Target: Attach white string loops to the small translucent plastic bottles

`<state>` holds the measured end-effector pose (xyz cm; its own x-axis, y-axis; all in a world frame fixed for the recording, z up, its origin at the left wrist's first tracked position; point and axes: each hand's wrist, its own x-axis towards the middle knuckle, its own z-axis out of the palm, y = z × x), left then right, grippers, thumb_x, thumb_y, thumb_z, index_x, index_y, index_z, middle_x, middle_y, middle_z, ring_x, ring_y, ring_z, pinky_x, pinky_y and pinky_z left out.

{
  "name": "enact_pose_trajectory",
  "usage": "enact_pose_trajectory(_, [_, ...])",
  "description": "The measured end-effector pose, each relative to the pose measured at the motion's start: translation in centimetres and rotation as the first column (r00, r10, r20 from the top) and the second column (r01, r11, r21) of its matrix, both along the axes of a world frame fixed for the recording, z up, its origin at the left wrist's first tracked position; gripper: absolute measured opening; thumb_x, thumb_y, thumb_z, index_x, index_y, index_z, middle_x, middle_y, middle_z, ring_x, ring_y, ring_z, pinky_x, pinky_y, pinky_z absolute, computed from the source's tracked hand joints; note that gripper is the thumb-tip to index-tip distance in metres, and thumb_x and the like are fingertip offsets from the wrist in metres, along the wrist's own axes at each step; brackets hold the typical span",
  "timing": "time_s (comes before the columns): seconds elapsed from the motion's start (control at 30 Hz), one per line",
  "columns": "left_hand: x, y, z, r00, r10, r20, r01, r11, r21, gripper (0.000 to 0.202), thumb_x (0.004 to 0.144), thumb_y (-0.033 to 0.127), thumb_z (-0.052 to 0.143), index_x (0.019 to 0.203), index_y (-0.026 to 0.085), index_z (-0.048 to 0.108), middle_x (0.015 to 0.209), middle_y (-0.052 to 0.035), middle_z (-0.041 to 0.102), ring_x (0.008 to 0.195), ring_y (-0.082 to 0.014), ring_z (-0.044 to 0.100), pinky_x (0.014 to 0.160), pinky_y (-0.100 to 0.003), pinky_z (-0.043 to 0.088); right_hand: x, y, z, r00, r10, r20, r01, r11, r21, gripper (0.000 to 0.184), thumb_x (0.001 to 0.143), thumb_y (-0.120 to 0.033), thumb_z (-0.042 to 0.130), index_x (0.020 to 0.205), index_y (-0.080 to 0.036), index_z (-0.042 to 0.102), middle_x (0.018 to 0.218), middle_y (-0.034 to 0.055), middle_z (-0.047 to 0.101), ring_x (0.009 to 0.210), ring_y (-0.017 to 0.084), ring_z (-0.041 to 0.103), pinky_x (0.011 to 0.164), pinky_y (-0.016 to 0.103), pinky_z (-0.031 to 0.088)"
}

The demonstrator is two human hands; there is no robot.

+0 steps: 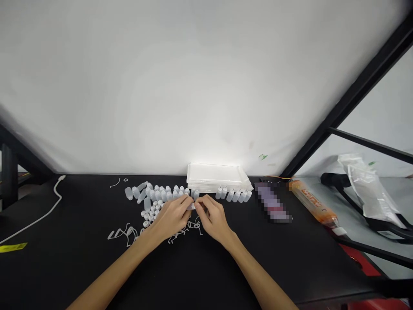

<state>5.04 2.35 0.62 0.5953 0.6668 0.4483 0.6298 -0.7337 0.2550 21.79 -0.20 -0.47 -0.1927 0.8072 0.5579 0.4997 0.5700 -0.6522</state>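
Two bare hands close together, the left hand (172,217) and right hand (213,218) both narrowly pinched on a small translucent plastic piece (192,206), held above the black counter (64,267); just beyond, rows of frosted plastic bottles (161,195) and loose caps (151,211); nearer, thin plastic sprues (124,234).

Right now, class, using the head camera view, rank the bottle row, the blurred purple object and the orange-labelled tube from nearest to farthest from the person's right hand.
From the right hand:
1. Row of upright plastic bottles, just ahead of it.
2. Blurred purple object, further right.
3. Orange-labelled tube, farthest right, beyond the object.
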Motion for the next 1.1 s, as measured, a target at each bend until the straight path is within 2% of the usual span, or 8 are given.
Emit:
enact_pose_trajectory(0.2, [-1.4, -0.3, -0.9, 1.000, 0.001, 0.016, 0.000, 0.999, -0.036, 0.019, 0.083, 0.003, 0.034, 0.083, 0.018, 0.047, 0.072, -0.0016, 0.052, 0.056, -0.0132, 0.047, 0.050, -0.025, 0.033, -0.8, -0.9, -0.1, 0.995, 0.044, 0.093, -0.053, 0.995, 0.089, 0.009, 0.091, -0.022, 0.048, 0.088, -0.017, 0.054, 0.078, 0.0044, 0.055, 0.062, 0.014, 0.050, 0.057, 0.027, 0.039])
enact_pose_trajectory(0.37, [-1.6, -0.3, -1.2, 0.999, -0.021, 0.025, 0.021, 1.000, -0.007, 0.019, 0.084, 0.003, 0.034, 0.086, 0.018, 0.046, 0.075, -0.0022, 0.053, 0.057, -0.0134, 0.049, 0.049, -0.024, 0.035, -1.3, -1.3, -0.8, 0.993, 0.029, 0.116, -0.041, 0.993, 0.107, 0.010, 0.091, -0.019, 0.046, 0.095, -0.017, 0.055, 0.082, 0.0069, 0.059, 0.066, 0.015, 0.052, 0.057, 0.027, 0.040])
enact_pose_trajectory(0.57, [-1.3, -1.0, -1.0, 0.998, -0.048, 0.032, 0.047, 0.998, 0.033, 0.020, 0.084, 0.003, 0.035, 0.088, 0.019, 0.045, 0.075, -0.0025, 0.052, 0.062, -0.0156, 0.053, 0.048, -0.024, 0.036, -1.7, -1.9, -1.3, 0.995, -0.013, 0.096, -0.001, 0.990, 0.142, 0.012, 0.089, -0.017, 0.044, 0.079, -0.018, 0.052, 0.068, 0.0048, 0.054, 0.058, 0.015, 0.048, 0.051, 0.028, 0.034])
enact_pose_trajectory(0.7, [-1.4, -1.2, -0.9, 0.997, -0.058, 0.046, 0.058, 0.998, 0.011, 0.016, 0.088, 0.007, 0.035, 0.087, 0.019, 0.044, 0.076, -0.0019, 0.052, 0.061, -0.0152, 0.052, 0.048, -0.024, 0.036, -1.9, -2.0, -0.9, 0.999, -0.039, 0.037, 0.035, 0.993, 0.113, 0.021, 0.089, -0.018, 0.044, 0.068, -0.020, 0.044, 0.059, 0.0006, 0.046, 0.052, 0.013, 0.040, 0.049, 0.028, 0.029])
enact_pose_trajectory(0.87, [-1.6, -1.3, -0.3, 0.990, -0.086, 0.110, 0.100, 0.986, -0.132, 0.008, 0.095, 0.023, 0.038, 0.097, 0.020, 0.044, 0.083, -0.0030, 0.053, 0.066, -0.0168, 0.054, 0.057, -0.028, 0.043, -1.7, -1.8, 0.4, 0.994, -0.026, -0.102, 0.021, 0.998, -0.051, 0.024, 0.092, -0.027, 0.044, 0.069, -0.020, 0.046, 0.061, -0.0016, 0.045, 0.050, 0.010, 0.040, 0.050, 0.025, 0.032])
enact_pose_trajectory(1.0, [-1.4, -1.7, 0.4, 0.979, -0.096, 0.179, 0.151, 0.933, -0.327, 0.019, 0.099, 0.028, 0.028, 0.108, 0.020, 0.043, 0.091, -0.0042, 0.055, 0.072, -0.0183, 0.056, 0.064, -0.030, 0.046, -0.7, -1.3, 0.8, 0.991, -0.041, -0.129, 0.034, 0.998, -0.058, 0.024, 0.092, -0.030, 0.044, 0.071, -0.019, 0.050, 0.063, -0.0011, 0.047, 0.055, 0.011, 0.043, 0.054, 0.025, 0.034])
enact_pose_trajectory(1.1, [-1.1, -1.6, 0.5, 0.977, -0.060, 0.203, 0.130, 0.927, -0.351, 0.021, 0.100, 0.030, 0.028, 0.111, 0.020, 0.043, 0.098, -0.0049, 0.054, 0.080, -0.0185, 0.056, 0.072, -0.032, 0.046, -0.3, -0.8, 0.8, 0.992, -0.029, -0.126, 0.022, 0.998, -0.060, 0.022, 0.090, -0.030, 0.046, 0.073, -0.018, 0.053, 0.065, -0.0008, 0.049, 0.055, 0.011, 0.044, 0.055, 0.025, 0.035])
